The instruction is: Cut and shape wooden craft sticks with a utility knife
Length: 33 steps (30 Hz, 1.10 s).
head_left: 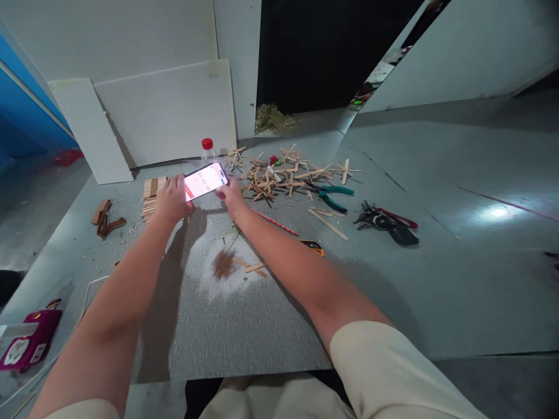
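Note:
A lit smartphone (205, 181) showing a running-time display is held up between both hands, above the far part of the table. My left hand (173, 199) grips its left end, and my right hand (231, 195) has hold of its right end. Behind the phone stands a clear bottle with a red cap (207, 144). Beside my left hand lies a row of thin wooden sticks (149, 199), partly covered by the hand. To the right of my right hand spreads a pile of crossed wooden sticks (266, 177). Sawdust (224, 265) and a few loose sticks (255, 267) lie nearer to me.
Pliers with teal handles (334, 195), a bunch of keys (384, 224) and a yellow-black cutter (312, 248) lie on the right. Brown wood pieces (105, 219) are on the left. Near the left edge sits a magenta power strip (32, 340) with a white cable. White panels (166, 116) lean behind.

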Each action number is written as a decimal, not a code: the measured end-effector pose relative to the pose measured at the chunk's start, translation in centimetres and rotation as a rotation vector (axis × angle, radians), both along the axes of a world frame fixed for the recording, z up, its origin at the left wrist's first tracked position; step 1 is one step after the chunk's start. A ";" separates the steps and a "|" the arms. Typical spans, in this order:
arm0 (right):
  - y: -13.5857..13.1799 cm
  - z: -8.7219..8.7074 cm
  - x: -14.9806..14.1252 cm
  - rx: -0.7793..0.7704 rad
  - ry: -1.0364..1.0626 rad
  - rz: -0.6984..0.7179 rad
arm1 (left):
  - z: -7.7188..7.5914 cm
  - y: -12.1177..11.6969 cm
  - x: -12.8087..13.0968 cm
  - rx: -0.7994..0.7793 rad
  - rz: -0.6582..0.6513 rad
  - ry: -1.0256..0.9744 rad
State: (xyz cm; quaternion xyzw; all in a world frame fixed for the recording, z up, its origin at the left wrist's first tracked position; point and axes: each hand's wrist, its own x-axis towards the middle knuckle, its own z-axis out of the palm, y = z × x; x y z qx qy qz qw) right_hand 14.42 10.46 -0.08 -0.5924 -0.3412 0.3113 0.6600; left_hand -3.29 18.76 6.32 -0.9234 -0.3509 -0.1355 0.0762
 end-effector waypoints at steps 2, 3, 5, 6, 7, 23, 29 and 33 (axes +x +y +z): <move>0.1 0.1 1.1 -0.082 -0.023 -0.037 | -0.7 0.5 0.2 -0.011 -0.029 0.021; 0.0 0.2 1.5 -0.126 -0.037 -0.049 | -1.1 0.7 0.4 -0.016 -0.041 0.030; -0.3 0.4 2.4 -0.203 -0.079 -0.062 | -1.7 0.8 1.1 -0.028 -0.066 0.045; -0.5 0.6 2.8 -0.237 -0.101 -0.067 | -2.0 0.9 1.5 -0.034 -0.078 0.048; -0.7 0.7 3.1 -0.266 -0.122 -0.070 | -2.2 1.0 1.9 -0.039 -0.089 0.048; -1.8 1.0 5.2 -0.437 -0.281 -0.073 | -3.4 2.9 5.8 -0.069 -0.123 -0.011; -2.3 1.1 5.4 -0.444 -0.312 -0.085 | -4.6 3.0 6.6 -0.065 -0.114 -0.078; -2.4 1.0 5.5 -0.453 -0.321 -0.091 | -5.4 3.1 6.8 -0.082 -0.145 -0.077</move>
